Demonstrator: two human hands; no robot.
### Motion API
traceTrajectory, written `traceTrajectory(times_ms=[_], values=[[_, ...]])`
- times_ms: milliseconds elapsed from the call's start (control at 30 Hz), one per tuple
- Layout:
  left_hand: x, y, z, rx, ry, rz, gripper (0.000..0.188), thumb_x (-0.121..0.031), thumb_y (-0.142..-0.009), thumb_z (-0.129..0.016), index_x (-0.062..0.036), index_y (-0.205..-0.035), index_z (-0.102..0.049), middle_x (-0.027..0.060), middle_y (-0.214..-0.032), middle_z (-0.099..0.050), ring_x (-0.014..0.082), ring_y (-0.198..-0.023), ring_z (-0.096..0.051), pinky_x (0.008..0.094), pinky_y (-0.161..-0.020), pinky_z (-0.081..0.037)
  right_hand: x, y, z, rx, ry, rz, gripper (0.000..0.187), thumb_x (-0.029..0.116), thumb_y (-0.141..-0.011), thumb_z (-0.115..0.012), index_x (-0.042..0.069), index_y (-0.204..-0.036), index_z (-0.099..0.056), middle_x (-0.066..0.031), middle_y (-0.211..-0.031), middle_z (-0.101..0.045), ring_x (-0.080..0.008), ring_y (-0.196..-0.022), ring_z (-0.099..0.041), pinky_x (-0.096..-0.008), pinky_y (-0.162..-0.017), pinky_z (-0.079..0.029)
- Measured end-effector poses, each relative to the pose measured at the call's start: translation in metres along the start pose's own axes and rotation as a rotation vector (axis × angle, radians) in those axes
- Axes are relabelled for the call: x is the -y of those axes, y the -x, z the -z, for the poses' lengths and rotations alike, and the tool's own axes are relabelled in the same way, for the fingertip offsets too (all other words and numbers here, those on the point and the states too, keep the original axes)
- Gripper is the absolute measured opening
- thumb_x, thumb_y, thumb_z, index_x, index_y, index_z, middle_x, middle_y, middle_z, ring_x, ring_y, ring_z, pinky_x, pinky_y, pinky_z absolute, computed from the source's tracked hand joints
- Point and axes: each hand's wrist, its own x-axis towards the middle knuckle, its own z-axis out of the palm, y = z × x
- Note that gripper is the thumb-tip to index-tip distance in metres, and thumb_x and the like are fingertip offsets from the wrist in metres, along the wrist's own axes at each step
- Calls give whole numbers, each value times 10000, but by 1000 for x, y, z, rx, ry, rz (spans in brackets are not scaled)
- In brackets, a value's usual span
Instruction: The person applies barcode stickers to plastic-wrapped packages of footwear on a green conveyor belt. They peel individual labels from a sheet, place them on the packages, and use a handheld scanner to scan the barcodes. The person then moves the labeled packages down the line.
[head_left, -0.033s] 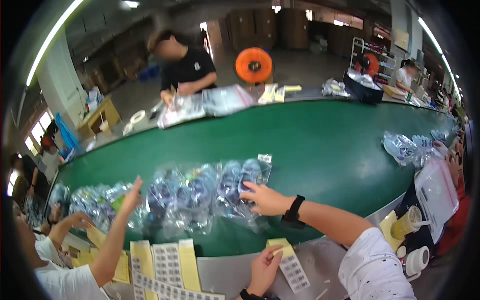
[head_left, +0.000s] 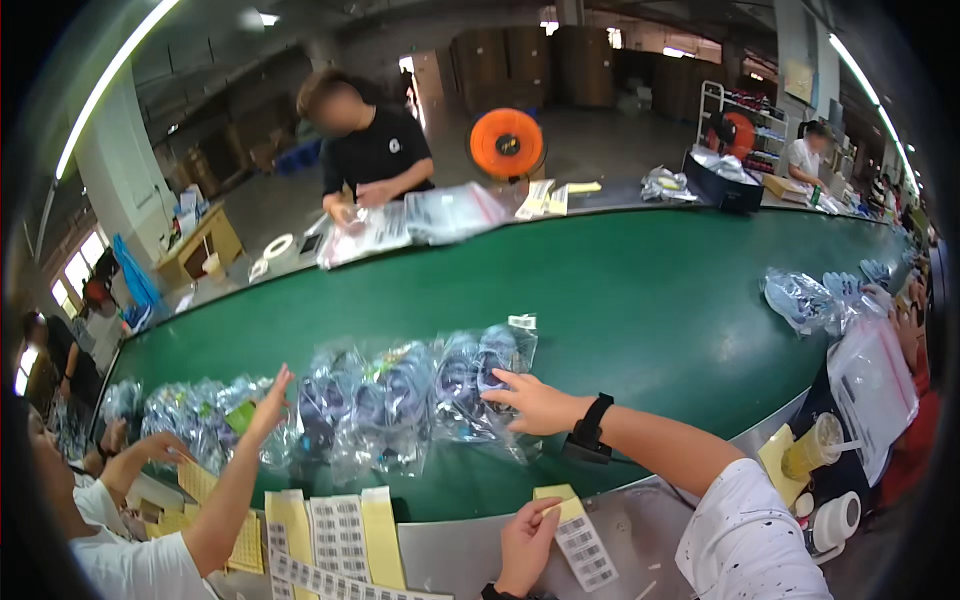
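Observation:
My right hand point(head_left: 540, 403) reaches over the green belt, fingers apart, its tips touching a clear bag of blue shoes point(head_left: 497, 352). A small white barcode label point(head_left: 522, 321) sits at that bag's far corner. Close to the near edge, my left hand point(head_left: 527, 545) is closed, thumb and finger pinching the top of a label sheet point(head_left: 585, 552) with a yellow backing. Left of my right hand, more bagged shoes point(head_left: 385, 395) lie side by side on the belt.
A co-worker's hand point(head_left: 268, 403) is raised at the left, above bagged shoes. More label sheets point(head_left: 338, 535) lie on the metal ledge point(head_left: 450, 545). A drink cup point(head_left: 812, 445) and a white bottle point(head_left: 832, 522) stand at the right. Across the belt point(head_left: 620, 290), another person handles plastic bags point(head_left: 455, 212).
The view has shifted slightly, and the picture is sharper. Both my hands stay in nearly the same places.

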Motion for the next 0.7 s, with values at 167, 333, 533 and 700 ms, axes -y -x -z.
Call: traceTrajectory(times_ms=[167, 333, 533, 700], values=[[-12, -3, 8, -143, 163, -24, 196, -53, -927, -573, 17, -1110, -587, 51, -840, -669, 64, -703, -603, 189, -632, -460, 42, 51, 33, -193, -297, -51, 455, 173, -808, -686, 30, -1212, -534, -194, -1233, -539, -335, -1112, -542, -397, -900, -464], [3, -6, 15, -154, 172, 9, 172, -33, -930, -549, 4, -1096, -577, 60, -858, -667, 74, -721, -608, 202, -636, -470, 89, 135, 19, 244, -769, -553, 238, 245, -917, -629, 11, -928, -667, -12, -745, -646, -61, -680, -596, -225, -627, -484], [11, -6, 13, -21, 166, -68, 286, -110, -948, -568, -2, -1213, -568, 94, -998, -668, 104, -867, -621, 238, -745, -497, 103, 160, -16, -117, -717, -555, 238, 215, -853, -672, -17, -798, -672, -31, -627, -597, -72, -573, -524, -253, -517, -417], [14, -8, 8, 71, -260, -92, 320, -125, -945, -570, -55, -1258, -562, 42, -924, -664, 78, -838, -601, 228, -753, -489, 86, 176, -38, -215, -988, -670, 114, 79, -797, -677, -22, -748, -658, -11, -676, -607, -81, -589, -541, -227, -533, -431]])
